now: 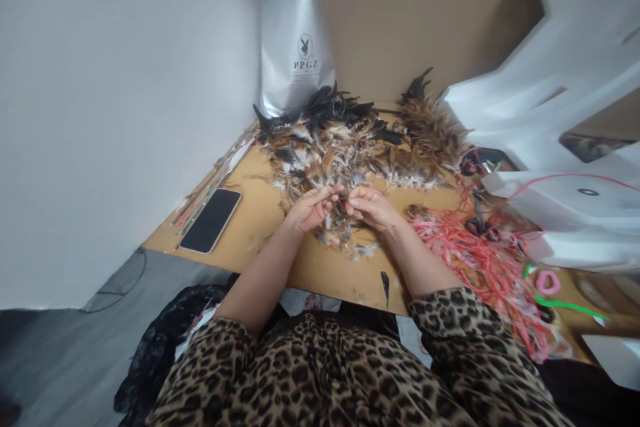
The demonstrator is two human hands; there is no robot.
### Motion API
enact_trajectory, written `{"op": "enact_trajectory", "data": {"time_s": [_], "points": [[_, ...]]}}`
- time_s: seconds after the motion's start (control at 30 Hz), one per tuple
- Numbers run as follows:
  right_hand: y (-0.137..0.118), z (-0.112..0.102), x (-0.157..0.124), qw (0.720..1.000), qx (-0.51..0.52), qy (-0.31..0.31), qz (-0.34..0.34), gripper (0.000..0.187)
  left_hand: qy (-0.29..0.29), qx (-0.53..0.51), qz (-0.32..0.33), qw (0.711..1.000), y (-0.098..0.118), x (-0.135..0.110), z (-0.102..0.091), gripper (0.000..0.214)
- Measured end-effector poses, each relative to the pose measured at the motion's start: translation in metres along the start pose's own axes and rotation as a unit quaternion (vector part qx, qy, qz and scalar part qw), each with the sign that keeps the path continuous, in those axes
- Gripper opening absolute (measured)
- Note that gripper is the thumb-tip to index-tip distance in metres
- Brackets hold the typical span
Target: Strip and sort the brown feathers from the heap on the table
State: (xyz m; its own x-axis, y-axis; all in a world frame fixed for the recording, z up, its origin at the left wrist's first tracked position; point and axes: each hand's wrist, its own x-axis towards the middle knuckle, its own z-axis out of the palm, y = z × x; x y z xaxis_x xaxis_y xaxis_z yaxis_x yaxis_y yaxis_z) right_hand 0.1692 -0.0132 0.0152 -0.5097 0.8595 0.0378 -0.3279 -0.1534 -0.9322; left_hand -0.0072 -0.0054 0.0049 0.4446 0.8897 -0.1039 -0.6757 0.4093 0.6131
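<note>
Stretching under both forearms, a tan, smooth-topped table (255,180) carries a glossy white, hard-edged apparatus (520,107) along its right side. Behind sits a silvery, creased, upright bag (290,20) printed with a rabbit emblem. The broad heap of black, brown and white feathers (325,137) lies beyond the hands and partly beneath them, soft, wispy and tangled, with curling dark tips at the back. To the right, a loose mass of thin coral-red strands (470,267) spills toward the table's edge. At left rests a flat, dark-screened, round-cornered phone (211,220).

The bare left hand (315,208) and the bare right hand (371,208) nearly meet over the near feathers, fingertips drawn in as if to pinch. A fine reddish strand (343,200) seems to run between them (it is too small and blurred to be sure), so I cannot tell what either grips. The step in hand looks like delicate fingertip handling of the strand among the feathers; the next move probably calls for light pressure and steady wrists.
</note>
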Motion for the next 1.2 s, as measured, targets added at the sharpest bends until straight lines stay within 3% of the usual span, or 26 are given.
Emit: {"op": "enact_trajectory", "data": {"time_s": [0.27, 0.43, 0.67, 0.8, 0.9, 0.97, 1.0, 1.1, 1.17, 1.2], "points": [[-0.004, -0.002, 0.001, 0.999, 0.024, 0.042, 0.000, 0.018, 0.025, 0.038, 0.013, 0.999, -0.002, 0.003, -0.004, 0.013], [-0.027, -0.015, -0.007, 0.993, 0.018, 0.095, -0.066, 0.019, 0.042, 0.056, 0.033, 0.997, -0.001, 0.004, -0.005, 0.011], [-0.067, -0.039, -0.039, 0.963, -0.083, 0.219, -0.134, 0.026, 0.079, 0.046, 0.040, 0.995, 0.000, 0.004, -0.002, 0.010], [-0.080, -0.053, -0.066, 0.948, -0.145, 0.255, -0.121, 0.023, 0.089, 0.043, 0.042, 0.994, 0.001, 0.004, 0.000, 0.014], [-0.090, -0.067, -0.090, 0.920, -0.209, 0.310, -0.121, 0.021, 0.088, 0.029, 0.048, 0.995, 0.003, 0.003, 0.000, 0.014], [-0.095, -0.077, -0.105, 0.877, -0.316, 0.355, -0.073, 0.021, 0.082, 0.019, 0.053, 0.995, 0.004, 0.003, 0.000, 0.013], [-0.097, -0.082, -0.112, 0.840, -0.393, 0.372, -0.026, 0.023, 0.079, 0.014, 0.056, 0.995, 0.005, 0.002, 0.000, 0.012], [-0.099, -0.090, -0.123, 0.676, -0.630, 0.371, 0.091, 0.024, 0.079, 0.011, 0.057, 0.995, 0.006, 0.002, 0.001, 0.011], [-0.098, -0.083, -0.122, 0.575, -0.730, 0.365, 0.059, 0.025, 0.074, 0.012, 0.056, 0.996, 0.006, 0.001, 0.001, 0.010], [-0.098, -0.075, -0.118, 0.543, -0.752, 0.374, 0.005, 0.030, 0.068, 0.012, 0.057, 0.996, 0.006, 0.000, 0.001, 0.010]]}}
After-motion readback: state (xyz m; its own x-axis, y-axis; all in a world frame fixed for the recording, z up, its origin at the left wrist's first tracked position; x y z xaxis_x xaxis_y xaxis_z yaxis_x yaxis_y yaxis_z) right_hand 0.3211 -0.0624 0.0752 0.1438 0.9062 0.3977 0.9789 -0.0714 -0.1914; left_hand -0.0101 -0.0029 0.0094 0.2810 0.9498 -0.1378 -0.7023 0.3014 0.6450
